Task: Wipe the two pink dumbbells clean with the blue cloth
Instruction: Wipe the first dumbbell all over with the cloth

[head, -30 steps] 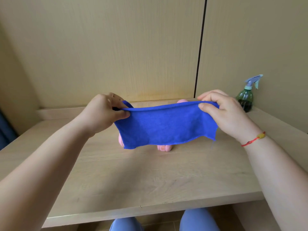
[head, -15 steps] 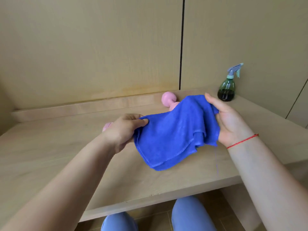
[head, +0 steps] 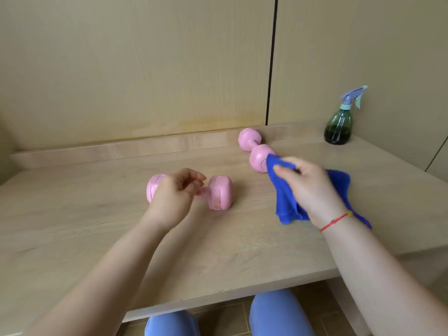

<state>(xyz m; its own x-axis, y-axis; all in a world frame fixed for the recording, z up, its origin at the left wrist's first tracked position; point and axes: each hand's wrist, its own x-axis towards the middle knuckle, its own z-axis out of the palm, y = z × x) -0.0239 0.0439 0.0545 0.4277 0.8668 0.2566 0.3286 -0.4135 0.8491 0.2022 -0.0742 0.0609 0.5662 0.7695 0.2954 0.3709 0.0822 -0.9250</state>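
Right hand has the blue cloth bunched in its grip, with the cloth's top corner by the near end of the far dumbbell. Left hand is loose, holding nothing, over the near dumbbell. Both dumbbells lie on the counter, with a spray bottle back right.

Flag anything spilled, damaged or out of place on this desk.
Nothing spilled or broken. Only oddity: a yellowish stain on the wall just above the ledge. The spray bottle stands upright.
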